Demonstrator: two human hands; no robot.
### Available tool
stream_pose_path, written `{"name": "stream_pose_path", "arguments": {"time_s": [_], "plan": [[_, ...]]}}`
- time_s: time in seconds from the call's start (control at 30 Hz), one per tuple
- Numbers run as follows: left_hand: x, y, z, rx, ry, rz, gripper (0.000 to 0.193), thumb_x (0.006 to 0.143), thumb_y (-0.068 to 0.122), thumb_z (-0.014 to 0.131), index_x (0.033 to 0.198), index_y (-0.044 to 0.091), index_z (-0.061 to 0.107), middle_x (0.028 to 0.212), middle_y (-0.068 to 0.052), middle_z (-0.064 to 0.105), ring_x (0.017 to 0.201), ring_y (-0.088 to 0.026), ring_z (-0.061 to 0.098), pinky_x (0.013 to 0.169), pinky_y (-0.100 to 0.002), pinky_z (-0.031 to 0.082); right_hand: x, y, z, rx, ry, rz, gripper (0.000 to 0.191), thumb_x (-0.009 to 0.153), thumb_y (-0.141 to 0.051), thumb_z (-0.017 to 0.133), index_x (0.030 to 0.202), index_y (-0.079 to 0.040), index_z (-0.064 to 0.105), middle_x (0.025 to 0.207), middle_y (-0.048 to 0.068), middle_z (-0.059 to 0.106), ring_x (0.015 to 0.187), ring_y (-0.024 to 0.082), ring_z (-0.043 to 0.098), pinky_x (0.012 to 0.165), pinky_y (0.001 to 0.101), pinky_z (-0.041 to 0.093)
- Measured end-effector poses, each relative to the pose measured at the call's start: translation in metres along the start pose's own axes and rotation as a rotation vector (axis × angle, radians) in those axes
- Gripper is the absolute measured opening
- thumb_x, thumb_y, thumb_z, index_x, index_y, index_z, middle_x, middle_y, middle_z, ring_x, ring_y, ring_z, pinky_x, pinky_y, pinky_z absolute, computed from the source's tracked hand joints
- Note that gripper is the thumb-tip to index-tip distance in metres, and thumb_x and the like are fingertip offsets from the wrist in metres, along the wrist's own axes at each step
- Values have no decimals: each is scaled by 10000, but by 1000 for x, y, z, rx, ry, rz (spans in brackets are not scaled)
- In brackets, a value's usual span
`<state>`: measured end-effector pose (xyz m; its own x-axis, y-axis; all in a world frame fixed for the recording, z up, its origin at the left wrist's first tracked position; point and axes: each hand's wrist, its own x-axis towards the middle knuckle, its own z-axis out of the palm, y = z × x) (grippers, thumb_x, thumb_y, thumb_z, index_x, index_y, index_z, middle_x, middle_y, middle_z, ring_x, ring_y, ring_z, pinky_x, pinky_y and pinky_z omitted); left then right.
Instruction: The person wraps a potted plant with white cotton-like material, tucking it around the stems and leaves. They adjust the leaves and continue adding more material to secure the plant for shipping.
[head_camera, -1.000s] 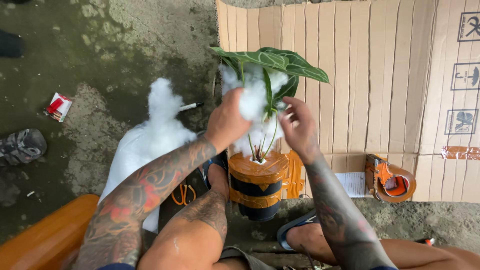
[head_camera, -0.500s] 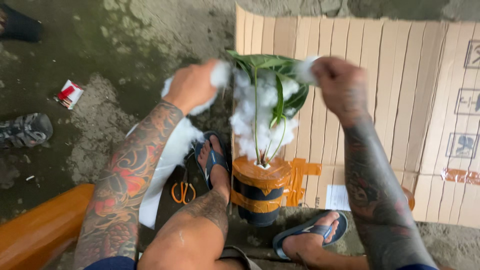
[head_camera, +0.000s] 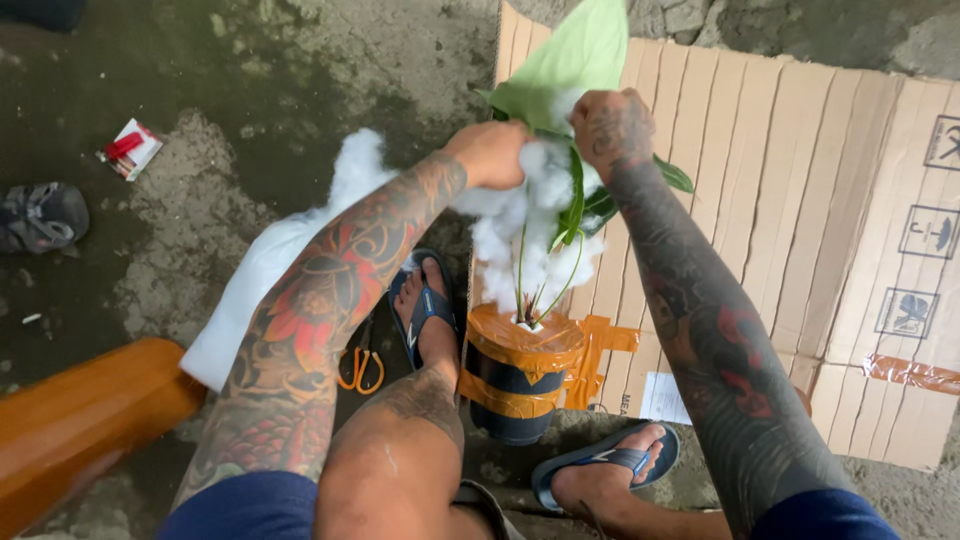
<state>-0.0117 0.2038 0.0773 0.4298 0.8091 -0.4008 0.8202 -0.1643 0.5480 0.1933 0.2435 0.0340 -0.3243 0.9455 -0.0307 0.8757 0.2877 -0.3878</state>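
Note:
A small plant with broad green leaves (head_camera: 575, 55) stands in a dark pot wrapped in orange tape (head_camera: 515, 375) between my feet. White fluffy stuffing (head_camera: 535, 235) is bunched around its thin stems. My left hand (head_camera: 492, 152) grips the stuffing on the left side of the stems. My right hand (head_camera: 610, 125) is closed on the stuffing and leaves at the top right. Both hands sit just under the big upper leaf.
A bag of white stuffing (head_camera: 300, 255) lies on the wet concrete at left, orange-handled scissors (head_camera: 360, 365) beside it. Flattened cardboard (head_camera: 800, 200) lies behind and right. A small red and white pack (head_camera: 128, 150), a dark shoe (head_camera: 40, 215) and an orange wooden piece (head_camera: 80, 420) lie at left.
My hands, spread apart half a second ago, have come together around the stuffing near the top of the stems. The camera has moved closer and the leaves now stand upright.

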Motion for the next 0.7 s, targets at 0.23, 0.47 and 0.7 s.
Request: {"name": "stream_pose_path", "arguments": {"time_s": [0.23, 0.47, 0.7], "plan": [[7, 7, 10, -545, -64, -310, 373, 708, 186, 735, 1039, 15, 739, 940, -136, 768, 848, -236, 736, 754, -355, 568, 13, 19, -7, 131, -334, -2, 367, 839, -10, 598, 1107, -151, 805, 1032, 152, 767, 957, 311, 727, 903, 399, 565], [1, -4, 19, -797, 116, -246, 301, 745, 181, 714, 971, -14, 752, 836, -128, 745, 742, -241, 672, 690, -367, 531, 26, 18, -9, 163, -466, -105, 372, 842, -22, 597, 1181, -65, 746, 1174, 164, 749, 1090, 291, 704, 950, 373, 542], [-11, -15, 42, -585, 220, -119, 349, 759, 229, 692, 1067, 72, 741, 894, -168, 765, 815, -290, 751, 779, -373, 565, 27, 9, -2, 291, -761, 55, 478, 826, -72, 583, 1279, -152, 714, 1325, 112, 678, 1165, 228, 641, 985, 340, 488]]}}
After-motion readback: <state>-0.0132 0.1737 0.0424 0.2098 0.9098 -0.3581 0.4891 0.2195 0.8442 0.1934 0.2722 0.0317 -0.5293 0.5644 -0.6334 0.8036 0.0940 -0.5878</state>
